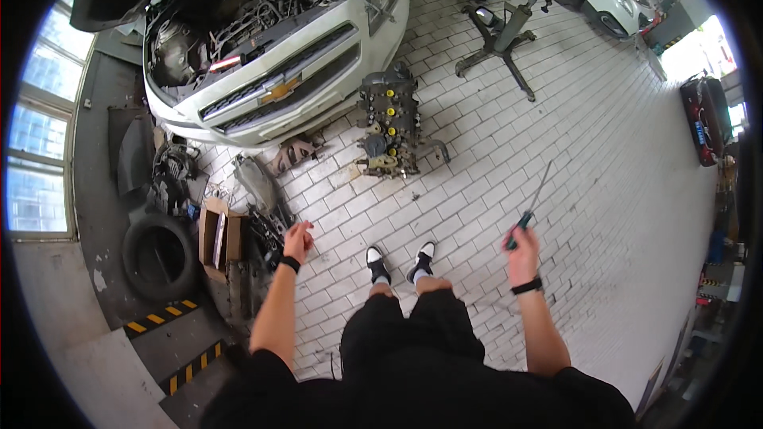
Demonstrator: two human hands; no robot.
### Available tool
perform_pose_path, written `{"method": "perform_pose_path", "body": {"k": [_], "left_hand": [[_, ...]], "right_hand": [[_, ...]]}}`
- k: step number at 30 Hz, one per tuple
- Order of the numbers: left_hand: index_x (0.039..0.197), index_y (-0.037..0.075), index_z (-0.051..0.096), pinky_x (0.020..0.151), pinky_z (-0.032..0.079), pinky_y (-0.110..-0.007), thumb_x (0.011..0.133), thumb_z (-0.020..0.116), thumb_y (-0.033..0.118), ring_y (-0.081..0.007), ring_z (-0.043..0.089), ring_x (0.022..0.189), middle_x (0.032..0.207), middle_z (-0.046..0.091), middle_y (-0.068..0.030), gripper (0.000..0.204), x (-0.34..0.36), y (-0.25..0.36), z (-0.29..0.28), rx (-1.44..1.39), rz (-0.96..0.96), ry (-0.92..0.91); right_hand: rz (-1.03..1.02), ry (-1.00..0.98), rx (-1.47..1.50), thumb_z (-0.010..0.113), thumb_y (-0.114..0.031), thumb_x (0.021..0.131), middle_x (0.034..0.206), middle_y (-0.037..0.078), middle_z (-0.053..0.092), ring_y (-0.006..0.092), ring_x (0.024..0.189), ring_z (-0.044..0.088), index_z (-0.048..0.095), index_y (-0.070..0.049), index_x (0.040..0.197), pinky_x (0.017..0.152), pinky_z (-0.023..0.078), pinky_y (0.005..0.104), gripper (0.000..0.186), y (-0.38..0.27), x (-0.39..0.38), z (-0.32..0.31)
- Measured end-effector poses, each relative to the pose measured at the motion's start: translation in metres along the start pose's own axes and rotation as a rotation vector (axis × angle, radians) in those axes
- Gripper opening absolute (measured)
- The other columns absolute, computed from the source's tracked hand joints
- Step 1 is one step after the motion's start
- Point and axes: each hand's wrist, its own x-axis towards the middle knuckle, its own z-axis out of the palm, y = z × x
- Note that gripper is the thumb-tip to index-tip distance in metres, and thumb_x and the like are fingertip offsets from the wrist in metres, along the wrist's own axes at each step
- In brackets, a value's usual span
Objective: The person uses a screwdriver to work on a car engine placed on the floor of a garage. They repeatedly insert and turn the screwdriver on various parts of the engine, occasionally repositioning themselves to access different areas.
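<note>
An engine (391, 121) already stood on the far floor (485, 179), though work on it seemed left to do, the right hand (521, 252) clamped around a screwdriver (525, 219) well apart from it, the left hand (298, 243) empty, fingers loosely apart.

Screwdriver handle (524, 220) partly hidden; open-hooded car (278, 63) cropped above.

White car (274, 102) sits hood-up at upper left, windows (40, 137) line left edge, black tyre (159, 286) is near open cardboard box (234, 238), legged metal stand (502, 40) and second white car (616, 1) upper right.
</note>
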Motion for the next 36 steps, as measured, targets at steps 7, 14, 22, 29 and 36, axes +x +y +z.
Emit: {"method": "perform_pose_path", "body": {"k": [7, 14, 22, 29, 36], "left_hand": [[0.102, 0.012, 0.069, 0.045, 0.041, -0.028, 0.101, 0.065, 0.036, -0.0124, 0.062, 0.057, 0.065, 0.058, 0.0006, 0.024, -0.049, -0.016, -0.071, 0.668, -0.235, -0.083], [0.111, 0.012, 0.070, 0.058, 0.053, -0.036, 0.102, 0.062, 0.040, -0.0200, 0.069, 0.070, 0.085, 0.069, -0.0058, 0.030, -0.140, -0.139, -0.045, 0.701, -0.646, 0.034], [0.126, 0.019, 0.066, 0.075, 0.057, -0.039, 0.104, 0.057, 0.048, -0.0189, 0.069, 0.092, 0.108, 0.069, -0.0026, 0.037, -0.136, -0.204, 0.160, 0.584, -0.475, -0.114], [0.143, 0.026, 0.060, 0.079, 0.056, -0.049, 0.100, 0.055, 0.047, -0.0188, 0.063, 0.101, 0.123, 0.066, -0.0012, 0.048, -0.077, -0.167, 0.343, 0.731, -0.384, -0.272], [0.126, 0.020, 0.061, 0.067, 0.055, -0.041, 0.093, 0.060, 0.015, -0.0192, 0.067, 0.085, 0.103, 0.064, -0.0053, 0.034, -0.016, -0.164, 0.383, 0.418, -0.235, -0.182]], "right_hand": [[-0.309, 0.101, 0.201, 0.063, -0.013, 0.103, 0.111, 0.001, 0.067, 0.0088, 0.088, 0.057, 0.064, -0.006, 0.121, 0.070, 0.043, 0.0255, 0.020, -0.129, -0.025, -0.101], [-0.479, 0.043, 0.231, 0.063, -0.018, 0.105, 0.105, 0.006, 0.062, 0.0100, 0.076, 0.046, 0.060, 0.002, 0.127, 0.067, 0.039, 0.0251, 0.030, -0.226, -0.013, -0.200], [-0.533, -0.019, -0.006, 0.062, -0.020, 0.106, 0.106, 0.004, 0.063, 0.0082, 0.074, 0.046, 0.061, 0.001, 0.127, 0.065, 0.037, 0.0237, 0.030, -0.405, 0.133, -0.283], [-0.505, -0.528, -0.095, 0.062, -0.023, 0.106, 0.106, 0.005, 0.064, 0.0076, 0.073, 0.047, 0.061, 0.004, 0.127, 0.065, 0.036, 0.0237, 0.034, -0.505, 0.286, -0.141], [-0.681, -0.768, -0.166, 0.063, -0.024, 0.100, 0.080, 0.005, 0.059, 0.0166, 0.063, 0.054, 0.060, -0.005, 0.102, 0.054, 0.043, 0.0298, 0.019, -0.583, 0.258, 0.090]]}}
